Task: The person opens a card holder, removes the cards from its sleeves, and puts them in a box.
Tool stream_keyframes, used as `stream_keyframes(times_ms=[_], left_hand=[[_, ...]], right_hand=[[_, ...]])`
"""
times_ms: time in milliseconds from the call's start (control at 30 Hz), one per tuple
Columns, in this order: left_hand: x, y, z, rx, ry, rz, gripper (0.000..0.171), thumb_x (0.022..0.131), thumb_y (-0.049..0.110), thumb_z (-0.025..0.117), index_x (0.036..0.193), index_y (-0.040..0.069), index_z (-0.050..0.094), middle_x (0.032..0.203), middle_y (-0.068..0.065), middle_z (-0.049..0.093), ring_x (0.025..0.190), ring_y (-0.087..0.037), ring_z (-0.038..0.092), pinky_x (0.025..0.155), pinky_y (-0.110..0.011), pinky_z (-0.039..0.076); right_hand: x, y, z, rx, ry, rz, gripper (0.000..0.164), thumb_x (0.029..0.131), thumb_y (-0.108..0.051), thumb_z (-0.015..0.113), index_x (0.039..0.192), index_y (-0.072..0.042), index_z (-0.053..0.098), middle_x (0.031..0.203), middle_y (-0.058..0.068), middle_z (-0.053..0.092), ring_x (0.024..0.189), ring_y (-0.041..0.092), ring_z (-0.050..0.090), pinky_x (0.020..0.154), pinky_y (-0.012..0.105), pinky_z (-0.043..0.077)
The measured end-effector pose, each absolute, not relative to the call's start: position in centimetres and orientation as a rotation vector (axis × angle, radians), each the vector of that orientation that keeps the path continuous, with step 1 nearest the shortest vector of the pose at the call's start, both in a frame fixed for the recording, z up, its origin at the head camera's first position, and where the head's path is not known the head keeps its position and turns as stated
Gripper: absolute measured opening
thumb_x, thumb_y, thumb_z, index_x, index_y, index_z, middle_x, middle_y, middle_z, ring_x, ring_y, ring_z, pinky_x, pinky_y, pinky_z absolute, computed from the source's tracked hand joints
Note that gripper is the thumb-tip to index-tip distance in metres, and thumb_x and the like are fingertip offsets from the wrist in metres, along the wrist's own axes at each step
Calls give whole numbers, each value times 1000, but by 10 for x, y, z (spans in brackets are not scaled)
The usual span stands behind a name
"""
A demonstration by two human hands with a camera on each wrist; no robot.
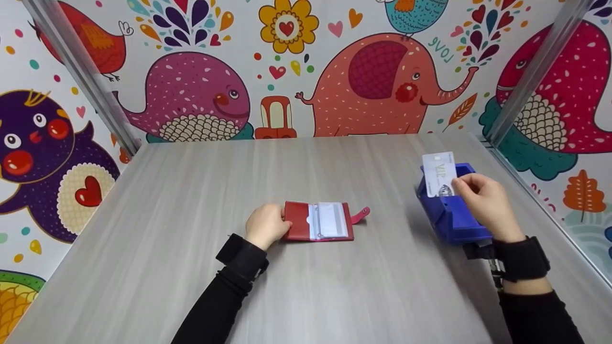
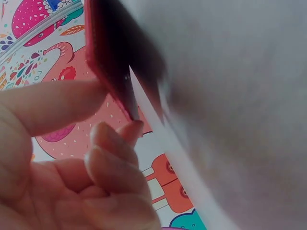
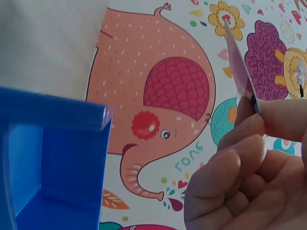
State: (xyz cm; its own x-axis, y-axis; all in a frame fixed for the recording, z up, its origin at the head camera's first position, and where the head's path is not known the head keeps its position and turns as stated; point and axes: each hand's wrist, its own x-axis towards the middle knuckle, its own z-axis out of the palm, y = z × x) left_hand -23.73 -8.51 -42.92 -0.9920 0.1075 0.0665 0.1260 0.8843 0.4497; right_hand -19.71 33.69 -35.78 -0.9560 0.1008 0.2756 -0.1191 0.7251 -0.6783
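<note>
A white card (image 1: pixel 439 172) printed "VIP" is pinched at its lower right edge between the thumb and fingers of my right hand (image 1: pixel 488 206). It is held above a blue plastic bin (image 1: pixel 445 220); in the right wrist view the card (image 3: pixel 241 72) appears nearly edge-on, apart from the bin (image 3: pixel 53 112). On the table, a small red card wallet (image 1: pixel 297 222) lies open, showing clear sleeves (image 1: pixel 333 220) and a snap strap (image 1: pixel 362 215) out to the right. My left hand (image 1: pixel 266 225) pinches the wallet's left edge. The left wrist view shows the wallet's edge (image 2: pixel 108 81) between thumb and fingers.
Wood-grain table (image 1: pixel 191 191) lies under everything. Behind it stands a wall panel (image 1: pixel 287 71) with cartoon animals, and similar panels close both sides. Metal posts (image 1: pixel 86 81) stand at the corners. The bin is near the table's right edge.
</note>
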Motion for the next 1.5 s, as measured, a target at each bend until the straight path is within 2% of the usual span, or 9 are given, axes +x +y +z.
stream_keyframes(times_ms=[233,400,533,867,1167,1500], left_hand=[[-237,-84,-428,-193,-3037,-688,26,79,14,74,61,11,55,68,-3,60,65,-20,54,59,-37,46],[-237,-83,-429,-185,-3053,-631,11,79,13,73,75,6,65,79,-8,67,71,-25,61,62,-41,50],[-237,-81,-429,-168,-3069,-593,10,79,13,72,83,4,69,85,-10,69,75,-26,63,64,-42,52],[-236,-76,-430,-154,-3097,-507,11,82,12,70,87,2,69,88,-11,69,77,-26,63,65,-42,53],[-235,-75,-429,-184,-3108,-478,8,82,11,71,82,4,67,86,-11,69,75,-25,63,63,-40,52],[-236,-76,-429,-174,-3114,-478,6,82,10,70,82,5,68,87,-10,69,76,-25,63,62,-40,52]], right_hand=[[-199,346,-362,-27,-2634,1054,37,102,-29,52,98,7,63,84,10,54,72,15,46,58,22,35],[-202,352,-365,-42,-2628,1040,36,102,-27,52,96,7,63,81,9,54,70,13,45,57,22,35],[-205,358,-367,-88,-2669,1040,39,103,-31,50,97,6,62,82,9,53,70,15,46,55,23,35],[-210,370,-376,-171,-2727,876,39,102,-30,49,97,7,62,83,14,56,75,25,48,59,27,35],[-211,375,-381,-204,-2770,786,39,102,-32,49,94,5,62,81,14,57,75,29,49,63,36,35],[-210,378,-380,-255,-2819,744,42,102,-34,47,96,5,61,79,14,56,74,31,51,61,36,36]])
